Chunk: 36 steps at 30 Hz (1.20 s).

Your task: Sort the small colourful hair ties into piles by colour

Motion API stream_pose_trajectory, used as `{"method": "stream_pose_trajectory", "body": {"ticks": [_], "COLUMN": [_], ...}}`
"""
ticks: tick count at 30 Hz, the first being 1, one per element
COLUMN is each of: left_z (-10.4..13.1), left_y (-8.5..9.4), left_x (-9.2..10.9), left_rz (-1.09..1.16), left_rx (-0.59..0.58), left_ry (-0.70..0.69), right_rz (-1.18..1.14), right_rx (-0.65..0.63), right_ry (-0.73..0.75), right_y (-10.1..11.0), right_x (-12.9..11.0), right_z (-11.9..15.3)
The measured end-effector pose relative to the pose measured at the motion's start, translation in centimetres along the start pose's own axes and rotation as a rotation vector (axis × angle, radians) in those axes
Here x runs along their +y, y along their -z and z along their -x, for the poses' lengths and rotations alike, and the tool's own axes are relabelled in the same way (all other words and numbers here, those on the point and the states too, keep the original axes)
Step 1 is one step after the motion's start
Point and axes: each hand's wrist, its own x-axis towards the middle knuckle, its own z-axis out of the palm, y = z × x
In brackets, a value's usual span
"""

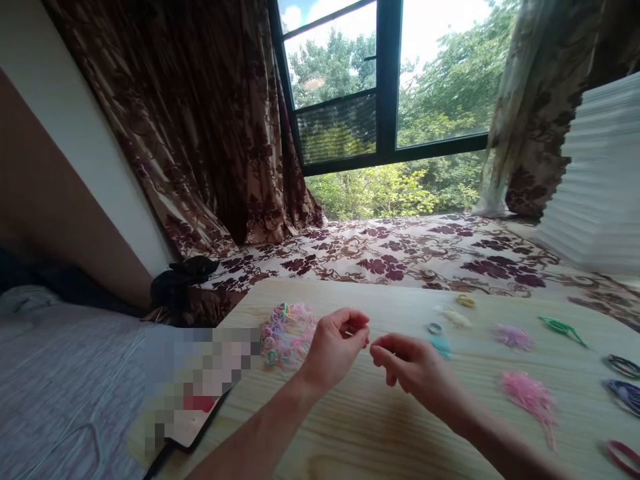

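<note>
My left hand hovers over the middle of the wooden table, thumb and fingertips pinched together. Facing it, nearly fingertip to fingertip, is my right hand, also closed in a pinch. Whatever they hold, if anything, is too small to make out. Just left of my left hand lies a mixed heap of small coloured elastic bands. A turquoise bunch of bands and a grey-blue ring lie behind my right hand. Further right are a pink bunch and a lilac bunch.
The wooden table also bears a cream bunch, a yellow band, green bands, dark blue bands and a red band. A partly blurred flat object lies at left. Behind are a patterned ledge and a window.
</note>
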Motion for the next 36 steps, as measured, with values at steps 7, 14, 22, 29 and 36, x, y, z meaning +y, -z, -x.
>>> {"method": "stream_pose_trajectory", "body": {"ticks": [7,14,22,29,36], "left_z": [0.6,-0.2,-0.2,0.5,0.6], "left_y": [-0.7,0.3,2.5,2.4,2.3], "left_x": [0.2,0.0,1.0,1.4,1.3], "left_rz": [-0.069,0.022,-0.267,-0.347,-0.387], "left_rx": [0.020,-0.009,-0.256,-0.417,-0.401], "left_ry": [-0.043,0.054,-0.201,-0.187,-0.128], "right_rz": [-0.073,-0.163,-0.229,-0.223,-0.282], "right_rx": [0.014,-0.085,-0.198,-0.258,-0.268], "right_ry": [-0.074,-0.131,-0.139,-0.140,-0.156], "right_y": [-0.1,0.9,1.5,1.8,2.0], "right_x": [0.8,0.4,0.0,0.3,0.4], "right_z": [-0.3,-0.3,0.1,0.2,0.1]}}
